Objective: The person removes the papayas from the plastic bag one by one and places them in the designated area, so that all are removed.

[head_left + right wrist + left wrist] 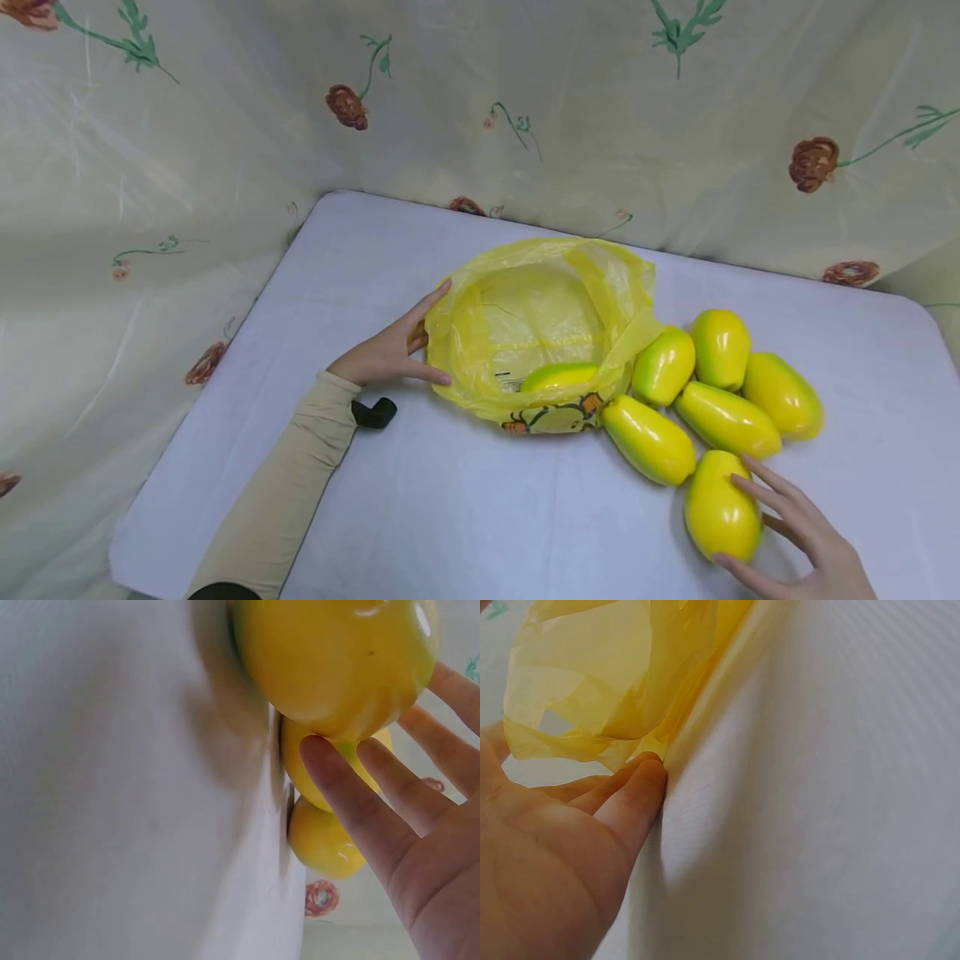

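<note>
A yellow plastic bag (457,367) lies on the table with its mouth wide, and one yellow-green papaya (558,377) shows inside. At the bag's left side, my left hand (386,346) touches it, thumb and index finger spread apart along the outside. In the left wrist view, fingertips (646,766) meet the lower edge of the yellow film. Toward the front right, my right hand (813,542) is spread around the nearest papaya (722,508), fingers loosely extended. The right wrist view shows the fingertips (321,750) right at the fruit's surface.
Several more papayas (727,421) cluster right of the bag, some against its side. A white-covered table (450,517) lies beneath everything. Floral fabric (450,67) hangs behind and along the left. A small black piece (375,413) is by my left wrist.
</note>
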Motion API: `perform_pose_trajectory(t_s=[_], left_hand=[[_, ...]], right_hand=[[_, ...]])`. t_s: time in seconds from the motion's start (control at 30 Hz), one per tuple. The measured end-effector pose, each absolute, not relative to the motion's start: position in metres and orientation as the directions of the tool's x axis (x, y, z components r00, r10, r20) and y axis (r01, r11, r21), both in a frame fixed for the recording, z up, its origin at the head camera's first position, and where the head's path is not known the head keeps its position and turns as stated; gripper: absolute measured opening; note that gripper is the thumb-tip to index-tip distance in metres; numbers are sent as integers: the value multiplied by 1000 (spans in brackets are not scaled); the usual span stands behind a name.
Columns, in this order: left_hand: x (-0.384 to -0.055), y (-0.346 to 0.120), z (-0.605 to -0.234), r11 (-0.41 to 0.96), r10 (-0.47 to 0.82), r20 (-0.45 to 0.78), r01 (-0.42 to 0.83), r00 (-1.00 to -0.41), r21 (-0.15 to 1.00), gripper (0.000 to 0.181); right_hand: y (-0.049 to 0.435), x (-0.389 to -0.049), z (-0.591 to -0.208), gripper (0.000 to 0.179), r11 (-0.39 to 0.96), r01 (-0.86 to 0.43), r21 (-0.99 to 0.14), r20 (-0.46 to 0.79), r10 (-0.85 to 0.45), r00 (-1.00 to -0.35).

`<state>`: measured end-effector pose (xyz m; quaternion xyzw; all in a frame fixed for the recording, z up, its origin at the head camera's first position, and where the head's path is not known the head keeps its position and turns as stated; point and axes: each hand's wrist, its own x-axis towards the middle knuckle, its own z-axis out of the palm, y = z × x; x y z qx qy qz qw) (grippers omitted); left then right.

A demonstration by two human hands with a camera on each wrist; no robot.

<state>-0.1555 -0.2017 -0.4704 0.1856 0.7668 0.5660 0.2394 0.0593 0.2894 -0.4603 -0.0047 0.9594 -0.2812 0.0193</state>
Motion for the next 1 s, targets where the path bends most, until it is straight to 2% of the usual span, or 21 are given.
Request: perform_pose_trajectory(t_s=[0.27, 0.53, 1.0], left_hand=[[-156, -202, -470, 288, 564, -145, 28, -813, 957, 130], [-155, -202, -471, 281, 561, -147, 20, -815, 960, 131], [-154, -201, -470, 289, 558, -158, 12, -815, 957, 130]], right_hand=[[293, 61, -458, 92, 838, 0, -546, -14, -8, -1000], [293, 61, -459, 90, 821, 31, -570, -54, 0, -999], [296, 59, -453, 94, 830, -6, -558, -32, -29, -999]])
